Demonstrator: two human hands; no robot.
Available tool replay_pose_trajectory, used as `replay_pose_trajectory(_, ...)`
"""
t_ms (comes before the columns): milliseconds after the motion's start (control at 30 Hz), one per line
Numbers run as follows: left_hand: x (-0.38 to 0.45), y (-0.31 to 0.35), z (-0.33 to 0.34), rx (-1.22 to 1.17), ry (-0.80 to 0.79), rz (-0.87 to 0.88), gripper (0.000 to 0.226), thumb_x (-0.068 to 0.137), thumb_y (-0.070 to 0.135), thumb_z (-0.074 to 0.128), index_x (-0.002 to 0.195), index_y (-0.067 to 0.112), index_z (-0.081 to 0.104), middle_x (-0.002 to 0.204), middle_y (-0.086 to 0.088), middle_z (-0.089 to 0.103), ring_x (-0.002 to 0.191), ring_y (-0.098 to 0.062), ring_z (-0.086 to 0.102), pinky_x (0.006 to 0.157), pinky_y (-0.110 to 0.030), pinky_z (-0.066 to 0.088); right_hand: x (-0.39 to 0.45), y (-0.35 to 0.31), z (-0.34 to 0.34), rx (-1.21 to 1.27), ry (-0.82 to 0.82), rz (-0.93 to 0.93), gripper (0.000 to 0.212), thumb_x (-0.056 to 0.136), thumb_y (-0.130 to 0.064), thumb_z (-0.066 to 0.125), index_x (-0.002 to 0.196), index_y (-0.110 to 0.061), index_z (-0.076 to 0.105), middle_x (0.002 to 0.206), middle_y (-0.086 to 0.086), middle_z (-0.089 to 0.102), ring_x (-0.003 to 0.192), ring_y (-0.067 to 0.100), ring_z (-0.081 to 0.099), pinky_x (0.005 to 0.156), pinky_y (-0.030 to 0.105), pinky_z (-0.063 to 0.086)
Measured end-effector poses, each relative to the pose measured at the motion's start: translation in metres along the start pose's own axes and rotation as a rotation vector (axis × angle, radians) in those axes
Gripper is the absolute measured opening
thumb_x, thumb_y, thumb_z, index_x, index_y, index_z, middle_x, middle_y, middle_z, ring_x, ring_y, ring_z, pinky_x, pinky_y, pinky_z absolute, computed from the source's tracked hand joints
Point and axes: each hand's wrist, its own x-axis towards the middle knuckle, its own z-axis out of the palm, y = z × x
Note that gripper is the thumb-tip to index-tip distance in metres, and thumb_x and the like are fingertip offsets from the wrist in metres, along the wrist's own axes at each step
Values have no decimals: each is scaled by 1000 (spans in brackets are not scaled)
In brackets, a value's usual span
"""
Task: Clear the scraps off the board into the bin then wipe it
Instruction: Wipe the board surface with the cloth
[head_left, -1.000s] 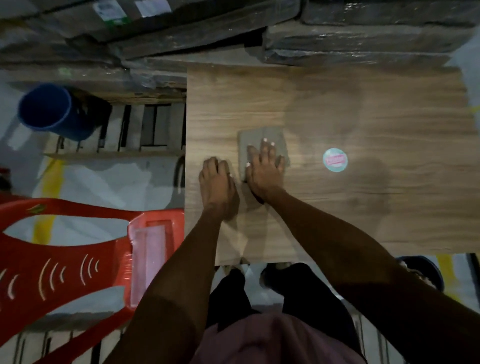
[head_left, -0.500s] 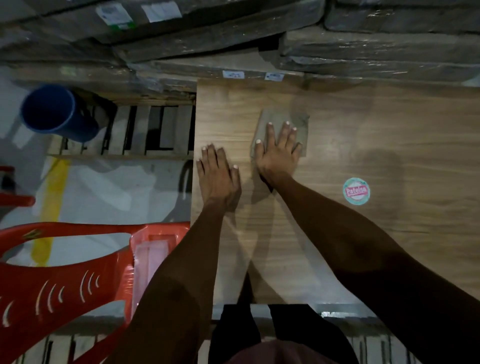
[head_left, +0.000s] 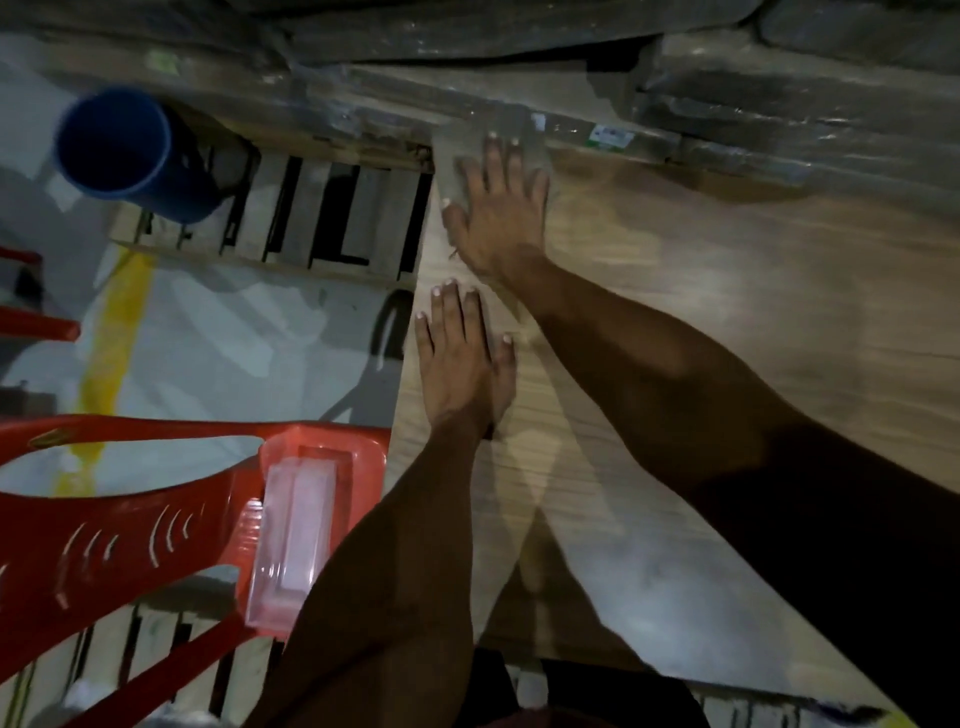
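A light wooden board (head_left: 701, 322) fills the right half of the view. My right hand (head_left: 498, 208) lies flat, fingers spread, pressing a grey cloth (head_left: 457, 150) onto the board's far left corner. My left hand (head_left: 460, 358) rests flat on the board near its left edge, fingers apart, holding nothing. A blue bin (head_left: 124, 150) lies tilted on a pallet to the far left of the board. No scraps show on the board.
A red plastic chair (head_left: 130, 499) stands at the near left, close to the board's edge. A slatted wooden pallet (head_left: 322, 218) sits between the bin and the board. Wrapped stacked packs (head_left: 779, 104) line the far side. A yellow stripe (head_left: 111, 343) marks the floor.
My right hand has pushed the cloth away from me, from the middle of the board to its far left corner. The left hand stayed flat near the left edge. The view shifted.
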Motion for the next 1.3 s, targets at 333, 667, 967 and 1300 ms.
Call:
replay_pose_trajectory(333, -4, -2, -3, -18, 68, -235, 67, 97, 29, 40, 159, 9, 24, 169, -14, 19, 158, -35, 11, 128, -53, 7, -19, -7, 10, -13, 50, -201, 65, 102, -55, 25, 163, -33, 20, 172, 10, 14, 158, 37, 10, 121, 61, 16)
replay_pose_trajectory(667, -6, -3, 4, -103, 86, -187, 66, 101, 20, 38, 161, 1, 18, 170, -18, 14, 159, -33, 6, 130, -50, 7, -49, 10, 12, -4, 49, -185, 65, 102, -58, 23, 163, -35, 19, 172, 8, 14, 159, 35, 9, 122, 62, 17)
replay_pose_trajectory(967, -8, -6, -7, 43, 86, -107, 41, 89, 26, 42, 119, 6, 61, 116, -15, 59, 106, -34, 54, 92, -47, 43, -75, -8, 11, 215, -20, 301, 65, 104, -49, 26, 164, -34, 8, 173, 10, -5, 159, 37, -8, 124, 60, 0)
replay_pose_trajectory(1300, -112, -5, 18, -85, -14, -85, 75, 103, 51, 33, 164, 13, 14, 171, -12, 15, 159, -29, 8, 129, -46, 3, -91, 2, 6, 138, -63, 60, 65, 103, -58, 19, 164, -39, 5, 174, 2, -4, 160, 31, -8, 126, 55, -2)
